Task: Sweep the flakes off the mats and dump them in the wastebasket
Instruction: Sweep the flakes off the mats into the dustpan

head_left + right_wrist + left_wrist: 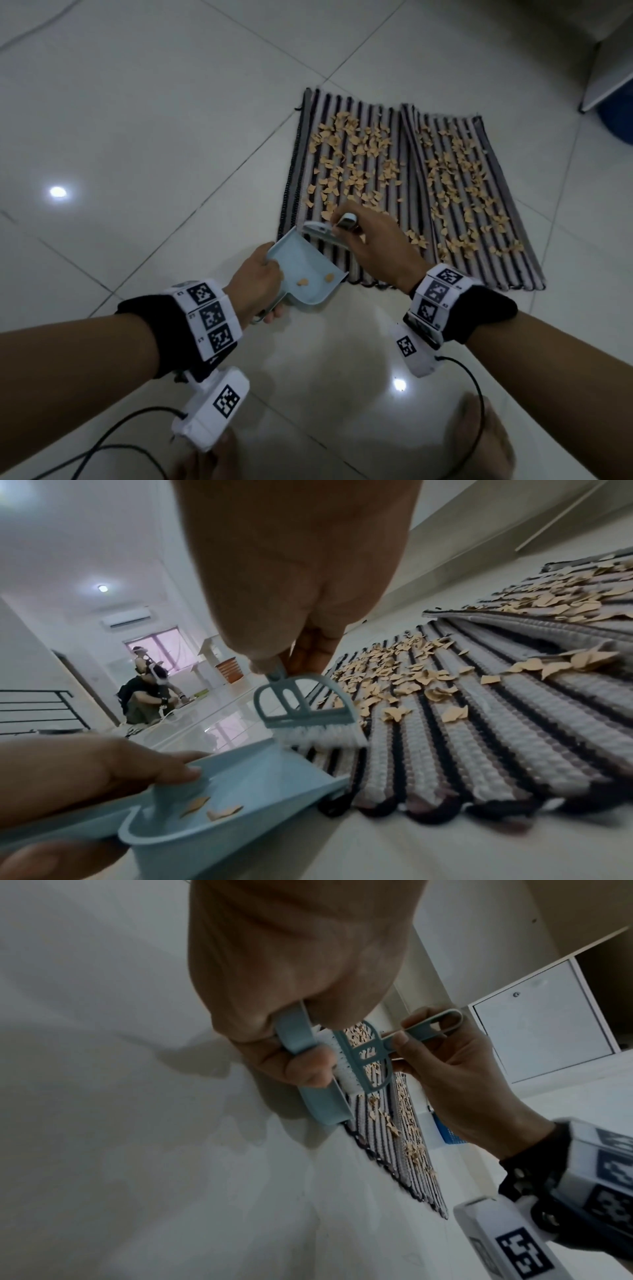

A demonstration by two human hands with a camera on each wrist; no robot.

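Two striped mats (373, 164) (479, 723) lie side by side on the tiled floor, strewn with tan flakes (356, 161) (394, 674). My left hand (257, 284) grips the handle of a light blue dustpan (301, 270) (246, 785) whose lip meets the near left corner of the left mat. Two flakes lie in the pan. My right hand (373, 246) pinches the handle of a small blue brush (322, 231) (304, 712) (359, 1058). Its white bristles touch the mat at the pan's lip.
A blue basket (616, 120) (445, 1131) stands at the far right beside a white cabinet (606, 58). Cables (102, 442) trail on the floor near my feet (486, 442). Two people (147, 685) crouch far off across the room.
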